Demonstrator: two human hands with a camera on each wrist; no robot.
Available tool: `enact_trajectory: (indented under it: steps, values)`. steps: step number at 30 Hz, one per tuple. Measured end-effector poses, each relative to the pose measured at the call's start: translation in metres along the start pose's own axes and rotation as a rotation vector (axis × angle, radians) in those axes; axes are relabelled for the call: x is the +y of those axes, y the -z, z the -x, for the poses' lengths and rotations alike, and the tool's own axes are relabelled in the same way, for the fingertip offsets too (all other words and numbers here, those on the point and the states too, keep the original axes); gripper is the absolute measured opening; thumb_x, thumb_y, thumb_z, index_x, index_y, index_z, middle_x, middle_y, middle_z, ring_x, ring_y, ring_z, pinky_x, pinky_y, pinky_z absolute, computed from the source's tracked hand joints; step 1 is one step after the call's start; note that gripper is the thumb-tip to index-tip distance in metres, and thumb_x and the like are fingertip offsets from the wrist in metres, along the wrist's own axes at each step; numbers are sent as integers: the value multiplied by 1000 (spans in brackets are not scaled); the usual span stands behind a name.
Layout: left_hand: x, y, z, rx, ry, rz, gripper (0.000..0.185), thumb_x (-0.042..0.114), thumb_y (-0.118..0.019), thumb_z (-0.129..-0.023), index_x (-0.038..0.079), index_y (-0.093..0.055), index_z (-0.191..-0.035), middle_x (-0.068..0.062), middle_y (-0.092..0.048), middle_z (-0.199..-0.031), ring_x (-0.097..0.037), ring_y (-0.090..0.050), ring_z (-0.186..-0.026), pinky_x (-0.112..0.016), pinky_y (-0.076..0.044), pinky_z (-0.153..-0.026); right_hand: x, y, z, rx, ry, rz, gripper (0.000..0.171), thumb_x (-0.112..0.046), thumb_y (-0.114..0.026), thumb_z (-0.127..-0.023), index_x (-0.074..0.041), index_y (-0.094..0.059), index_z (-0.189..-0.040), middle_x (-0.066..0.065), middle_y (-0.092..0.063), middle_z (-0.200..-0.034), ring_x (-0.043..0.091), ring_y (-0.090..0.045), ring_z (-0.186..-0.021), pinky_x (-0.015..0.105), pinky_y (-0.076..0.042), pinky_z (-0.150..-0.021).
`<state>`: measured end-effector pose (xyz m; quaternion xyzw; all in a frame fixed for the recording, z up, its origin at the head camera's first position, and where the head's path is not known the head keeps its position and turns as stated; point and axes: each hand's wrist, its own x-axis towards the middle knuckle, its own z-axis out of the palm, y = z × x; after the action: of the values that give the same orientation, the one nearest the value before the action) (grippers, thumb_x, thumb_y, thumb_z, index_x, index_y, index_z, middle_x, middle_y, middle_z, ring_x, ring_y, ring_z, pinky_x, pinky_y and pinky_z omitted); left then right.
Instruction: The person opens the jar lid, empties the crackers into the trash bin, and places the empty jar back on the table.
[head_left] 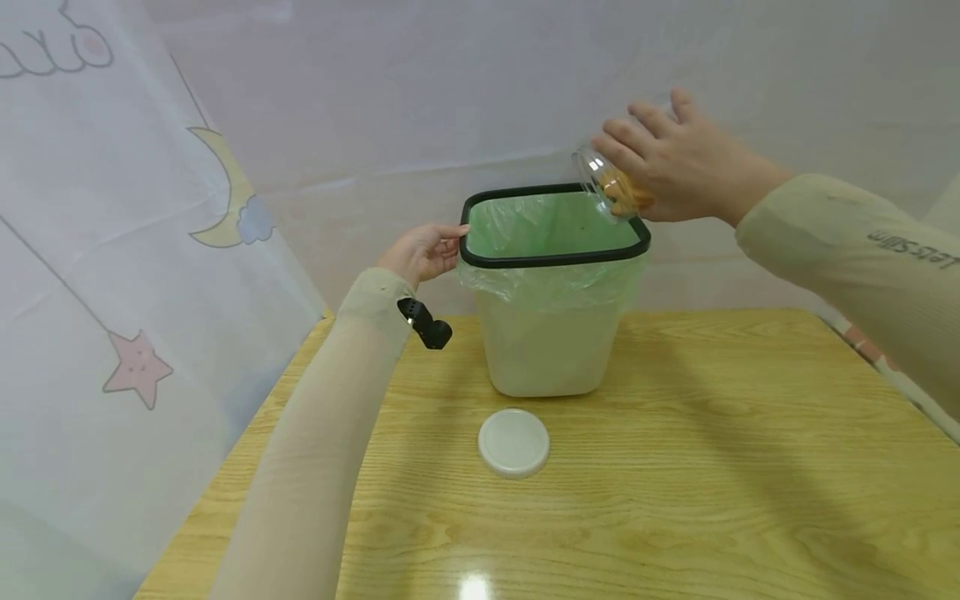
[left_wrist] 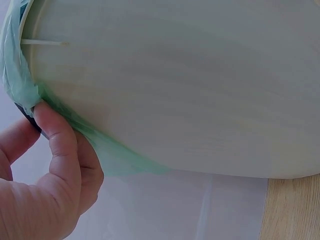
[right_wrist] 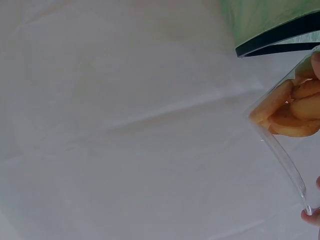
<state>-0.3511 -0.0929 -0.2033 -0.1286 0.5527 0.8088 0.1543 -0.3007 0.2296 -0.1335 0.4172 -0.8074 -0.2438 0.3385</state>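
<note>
A pale trash can (head_left: pixel 546 346) stands on the table, lined with a green plastic bag (head_left: pixel 521 225) under a black rim (head_left: pixel 555 261). My left hand (head_left: pixel 422 253) pinches the can's left rim between thumb and fingers; the left wrist view shows the fingertips against the folded bag. Above the can's right side, my right hand (head_left: pixel 678 167) holds a clear jar (head_left: pixel 587 164), tilted with its mouth toward the bag. Several orange-brown snack pieces (right_wrist: pixel 295 112) lie inside the jar. The right fingers are partly cut off in the right wrist view.
A round white lid (head_left: pixel 513 442) lies on the wooden table (head_left: pixel 675 467) in front of the trash can. A pale cloth backdrop (head_left: pixel 375 92) hangs behind and to the left, with a moon (head_left: pixel 225 196) and a pink star (head_left: pixel 138 368) printed on it.
</note>
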Motion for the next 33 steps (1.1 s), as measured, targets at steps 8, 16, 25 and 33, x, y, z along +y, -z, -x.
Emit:
enact_trajectory:
  steps: [8, 16, 25, 33]
  values:
    - [0, 0, -1, -6, -11, -13, 16, 4, -61, -95, 8, -51, -107, -7, -54, -82, -14, -52, -65, -24, -47, -51, 0, 1, -5, -15, 23, 36, 94, -42, -81, -73, 3, -36, -142, 29, -42, -136, 51, -38, -124, 72, -30, -96]
    - [0, 0, 0, -6, -3, 2, 13, 2, -60, -95, 6, -52, -104, -8, -54, -83, -15, -53, -67, -25, -49, -52, -2, 1, -8, -63, 44, 56, 99, -39, -84, -71, 3, -33, -145, 29, -40, -139, 50, -35, -126, 72, -29, -96]
    - [0, 3, 2, -11, -6, -9, 15, 3, -60, -95, 7, -52, -107, -7, -54, -83, -15, -53, -69, -25, -48, -53, -3, -2, -9, -47, 14, 27, 94, -33, -82, -71, 4, -34, -142, 28, -40, -136, 50, -35, -125, 73, -29, -95]
    - [0, 4, 3, 4, -10, -15, 18, 4, -61, -95, 7, -52, -110, -6, -54, -82, -14, -52, -67, -25, -47, -53, -3, -3, -7, -39, 36, 48, 90, -27, -82, -71, 3, -35, -142, 28, -41, -136, 50, -37, -124, 73, -30, -95]
